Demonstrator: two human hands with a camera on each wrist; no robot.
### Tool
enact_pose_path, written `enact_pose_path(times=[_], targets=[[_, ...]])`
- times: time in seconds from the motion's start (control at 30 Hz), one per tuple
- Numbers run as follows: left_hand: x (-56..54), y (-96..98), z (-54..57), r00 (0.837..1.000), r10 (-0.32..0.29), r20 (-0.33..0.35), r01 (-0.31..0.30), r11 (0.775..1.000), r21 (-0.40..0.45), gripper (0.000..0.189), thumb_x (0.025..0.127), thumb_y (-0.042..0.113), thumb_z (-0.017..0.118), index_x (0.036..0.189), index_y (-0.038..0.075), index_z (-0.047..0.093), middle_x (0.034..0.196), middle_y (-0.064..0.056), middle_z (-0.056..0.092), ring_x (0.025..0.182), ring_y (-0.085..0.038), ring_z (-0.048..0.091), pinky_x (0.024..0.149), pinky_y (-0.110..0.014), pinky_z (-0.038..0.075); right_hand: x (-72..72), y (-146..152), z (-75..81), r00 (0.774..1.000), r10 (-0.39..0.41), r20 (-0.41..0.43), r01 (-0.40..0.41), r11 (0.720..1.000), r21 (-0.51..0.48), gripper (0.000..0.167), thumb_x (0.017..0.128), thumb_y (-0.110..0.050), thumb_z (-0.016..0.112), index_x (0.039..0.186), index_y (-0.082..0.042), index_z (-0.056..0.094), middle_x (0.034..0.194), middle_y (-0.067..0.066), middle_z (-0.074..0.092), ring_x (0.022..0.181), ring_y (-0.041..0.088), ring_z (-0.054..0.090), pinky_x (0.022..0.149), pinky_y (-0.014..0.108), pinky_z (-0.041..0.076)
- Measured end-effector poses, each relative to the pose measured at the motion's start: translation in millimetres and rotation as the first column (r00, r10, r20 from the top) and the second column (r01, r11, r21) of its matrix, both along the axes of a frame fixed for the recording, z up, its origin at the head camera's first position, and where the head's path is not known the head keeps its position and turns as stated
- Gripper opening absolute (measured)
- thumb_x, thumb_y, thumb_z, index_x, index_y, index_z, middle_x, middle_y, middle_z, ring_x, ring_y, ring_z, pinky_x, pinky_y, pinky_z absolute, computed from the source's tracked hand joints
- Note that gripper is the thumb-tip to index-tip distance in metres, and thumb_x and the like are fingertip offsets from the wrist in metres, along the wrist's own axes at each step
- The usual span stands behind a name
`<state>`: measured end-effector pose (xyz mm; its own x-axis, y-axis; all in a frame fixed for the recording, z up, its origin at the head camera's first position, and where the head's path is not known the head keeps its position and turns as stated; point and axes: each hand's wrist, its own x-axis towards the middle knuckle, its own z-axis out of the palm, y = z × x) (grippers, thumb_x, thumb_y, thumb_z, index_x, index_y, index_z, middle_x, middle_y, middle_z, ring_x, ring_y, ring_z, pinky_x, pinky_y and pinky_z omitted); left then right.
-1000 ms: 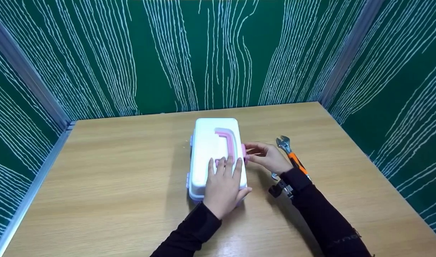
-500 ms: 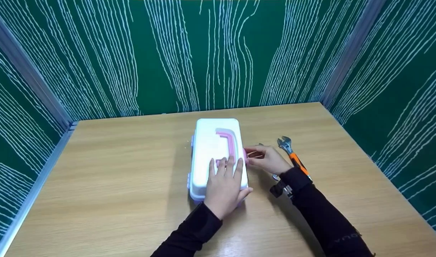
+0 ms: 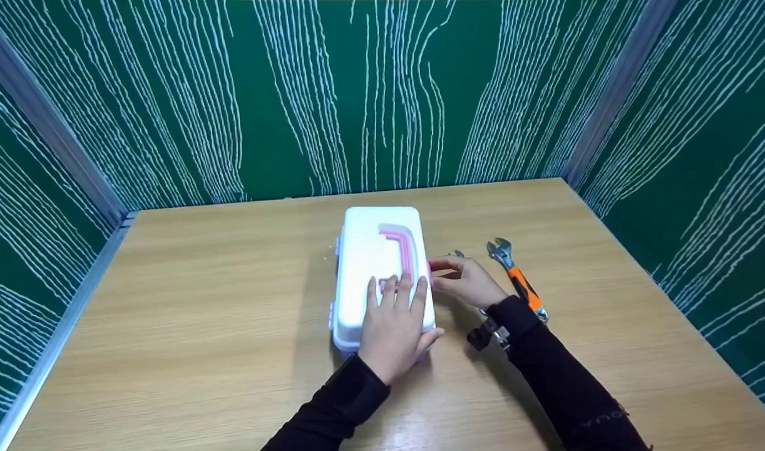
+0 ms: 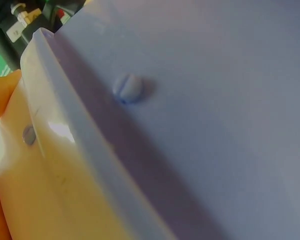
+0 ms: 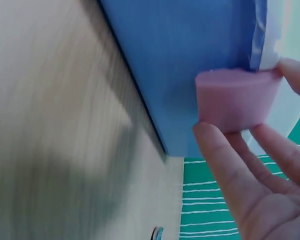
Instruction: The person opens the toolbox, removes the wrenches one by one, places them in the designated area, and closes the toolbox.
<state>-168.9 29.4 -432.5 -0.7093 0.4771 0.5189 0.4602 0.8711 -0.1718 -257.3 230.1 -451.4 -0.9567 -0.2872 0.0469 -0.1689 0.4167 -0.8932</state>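
Observation:
A white toolbox [image 3: 382, 219] with a closed lid stands on the table; a pink handle [image 3: 405, 250] lies folded in its top. My left hand [image 3: 392, 335] rests on the lid with fingers spread, fingertips by the handle. At the box's right side my right hand [image 3: 470, 282] holds the pink latch [image 5: 237, 102] between thumb and fingers. In the right wrist view, the thumb touches the latch's upper edge and the fingers its lower edge, against the bluish box wall. The left wrist view shows the box's side wall and lid rim [image 4: 90, 120] close up.
An adjustable wrench [image 3: 517, 275] with an orange and black grip lies right of my right hand. Another metal tool [image 3: 459, 254] is mostly hidden behind that hand. Green walls with white lines surround the wooden table [image 3: 220, 300] at the back and sides.
Less of the pink latch shows beside the box than a second ago. My right hand has shifted slightly, uncovering more of the wrench grip. My left hand stays on the lid.

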Motion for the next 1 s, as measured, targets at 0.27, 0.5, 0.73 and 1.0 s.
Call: enact_pose_path(times=[0.27, 0.5, 0.73, 1.0], targets=[[0.7, 0.1, 0.5, 1.0, -0.003, 0.02, 0.003, 1.0, -0.004, 0.082, 0.085, 0.07, 0.054, 0.143, 0.013, 0.049, 0.138, -0.011, 0.056, 0.127, -0.029, 0.053, 0.109, -0.055, 0.037, 5.7, -7.6, -5.6, 0.993, -0.082, 0.089, 0.092, 0.99, -0.104, 0.047, 0.091, -0.012, 0.067, 0.135, 0.001, 0.055, 0.134, 0.021, 0.058, 0.116, 0.032, 0.06, 0.095, 0.031, 0.051], [1.1, 0.7, 1.6, 0.999, -0.005, 0.035, 0.005, 1.0, -0.001, 0.081, 0.085, 0.068, 0.055, 0.143, 0.013, 0.049, 0.14, -0.012, 0.056, 0.128, -0.03, 0.052, 0.11, -0.056, 0.036, 5.3, -7.2, -13.1, 0.99, -0.078, 0.115, 0.099, 0.977, -0.187, 0.052, 0.091, -0.014, 0.066, 0.137, 0.004, 0.049, 0.138, 0.024, 0.053, 0.122, 0.035, 0.056, 0.096, 0.027, 0.049], [0.8, 0.6, 2.6, 0.997, -0.009, 0.08, 0.01, 1.0, -0.009, 0.082, 0.087, 0.069, 0.052, 0.145, 0.012, 0.046, 0.143, -0.013, 0.054, 0.131, -0.031, 0.051, 0.111, -0.057, 0.034, 4.8, -6.3, -15.3, 0.987, -0.089, 0.134, 0.112, 0.977, -0.182, 0.052, 0.091, -0.015, 0.066, 0.138, 0.002, 0.05, 0.139, 0.021, 0.052, 0.124, 0.034, 0.055, 0.103, 0.035, 0.047], [1.8, -7.8, 13.6, 0.971, -0.104, 0.216, 0.084, 0.991, 0.102, 0.082, 0.089, 0.066, 0.053, 0.147, 0.01, 0.044, 0.148, -0.018, 0.047, 0.139, -0.036, 0.042, 0.115, -0.057, 0.03, 3.9, -5.8, -14.6, 0.982, -0.053, 0.182, 0.097, 0.964, -0.246, 0.053, 0.091, -0.011, 0.065, 0.138, 0.004, 0.047, 0.14, 0.023, 0.049, 0.116, 0.022, 0.059, 0.095, 0.026, 0.052]])
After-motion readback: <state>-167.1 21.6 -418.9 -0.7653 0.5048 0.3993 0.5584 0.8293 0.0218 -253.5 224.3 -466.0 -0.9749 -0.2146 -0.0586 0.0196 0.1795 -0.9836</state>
